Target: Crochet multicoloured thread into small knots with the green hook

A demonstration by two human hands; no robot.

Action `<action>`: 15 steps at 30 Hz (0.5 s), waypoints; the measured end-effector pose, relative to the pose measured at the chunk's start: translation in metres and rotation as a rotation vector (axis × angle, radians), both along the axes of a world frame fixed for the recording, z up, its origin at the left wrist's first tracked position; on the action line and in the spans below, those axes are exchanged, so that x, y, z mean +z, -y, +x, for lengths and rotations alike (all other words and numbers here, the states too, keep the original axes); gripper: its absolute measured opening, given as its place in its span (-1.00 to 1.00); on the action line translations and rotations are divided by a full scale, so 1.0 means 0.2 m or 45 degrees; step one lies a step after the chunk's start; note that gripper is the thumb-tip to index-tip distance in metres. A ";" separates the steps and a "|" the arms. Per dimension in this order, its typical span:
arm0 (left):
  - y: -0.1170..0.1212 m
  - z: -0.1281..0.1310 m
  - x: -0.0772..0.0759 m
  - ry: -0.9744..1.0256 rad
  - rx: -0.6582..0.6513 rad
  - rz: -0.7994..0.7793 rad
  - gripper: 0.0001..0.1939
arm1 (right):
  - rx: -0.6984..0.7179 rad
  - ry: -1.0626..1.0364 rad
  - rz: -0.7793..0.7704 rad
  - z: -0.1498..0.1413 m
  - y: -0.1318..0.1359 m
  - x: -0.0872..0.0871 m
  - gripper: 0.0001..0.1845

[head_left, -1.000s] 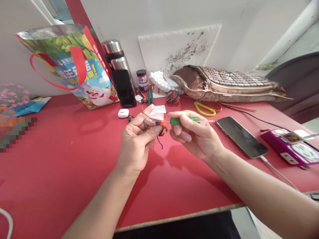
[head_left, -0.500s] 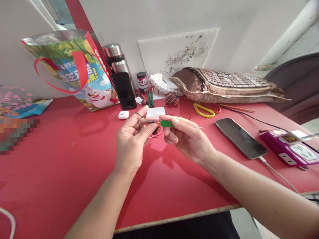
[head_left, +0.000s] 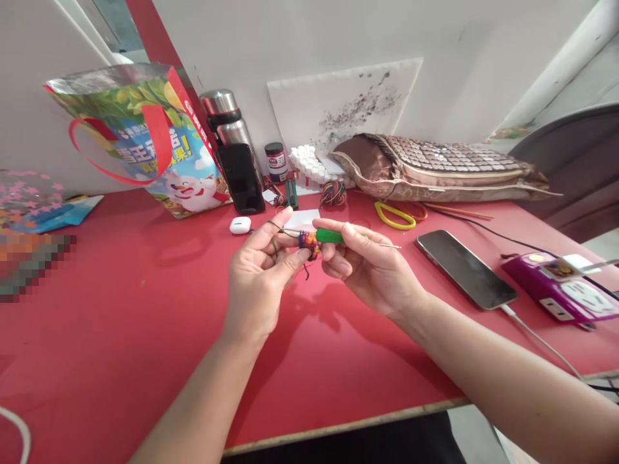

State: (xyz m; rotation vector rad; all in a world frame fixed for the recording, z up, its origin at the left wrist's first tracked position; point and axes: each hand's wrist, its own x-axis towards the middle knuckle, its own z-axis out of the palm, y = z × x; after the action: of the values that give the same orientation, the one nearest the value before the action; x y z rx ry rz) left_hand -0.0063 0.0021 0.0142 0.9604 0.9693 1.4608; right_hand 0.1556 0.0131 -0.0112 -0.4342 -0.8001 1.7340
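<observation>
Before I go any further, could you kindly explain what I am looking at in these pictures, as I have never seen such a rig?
There is no machine here: a person works with two bare hands, and one camera worn on the head looks forward and down at them. The left hand holds a small multicoloured yarn piece; the right hand holds a green-handled tool. On the red table lie a charging phone, a white case and a yarn ball. Behind stands a colourful bag.

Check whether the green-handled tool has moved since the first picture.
Yes: the green-handled tool has shifted left, its right tip now farther from the phone lying on the red table.
</observation>
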 end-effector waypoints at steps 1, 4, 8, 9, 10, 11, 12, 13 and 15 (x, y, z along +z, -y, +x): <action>0.00 0.00 0.00 -0.018 -0.011 0.014 -0.47 | 0.001 -0.002 -0.022 0.00 -0.01 0.00 -0.75; 0.00 -0.02 -0.01 -0.046 -0.043 0.060 -0.52 | -0.004 0.005 -0.064 0.01 -0.02 0.00 -0.75; -0.01 -0.04 0.00 -0.063 -0.050 0.068 -0.53 | 0.026 0.044 -0.055 0.01 -0.01 0.00 -0.76; -0.02 -0.04 0.00 -0.087 -0.040 0.049 -0.51 | 0.039 0.056 -0.045 0.01 -0.01 0.00 -0.77; -0.02 -0.05 0.00 -0.112 -0.030 0.027 -0.48 | 0.049 0.067 -0.032 0.01 0.00 -0.01 -0.77; -0.02 -0.05 0.01 -0.132 -0.021 0.006 -0.45 | 0.057 0.076 -0.019 0.00 0.00 -0.01 -0.77; -0.03 -0.05 0.01 -0.146 -0.017 -0.011 -0.42 | 0.063 0.084 -0.005 0.00 0.00 -0.02 -0.78; -0.03 -0.05 0.01 -0.152 -0.018 -0.023 -0.41 | 0.066 0.090 0.006 0.00 0.01 -0.02 -0.78; -0.04 -0.05 0.00 -0.139 -0.024 -0.044 -0.42 | 0.056 0.100 0.032 0.00 0.01 -0.03 -0.78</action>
State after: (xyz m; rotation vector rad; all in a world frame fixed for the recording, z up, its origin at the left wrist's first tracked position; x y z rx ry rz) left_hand -0.0164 0.0094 0.0149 1.0303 1.0585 1.3833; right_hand 0.1556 0.0110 -0.0164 -0.4733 -0.8931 1.7547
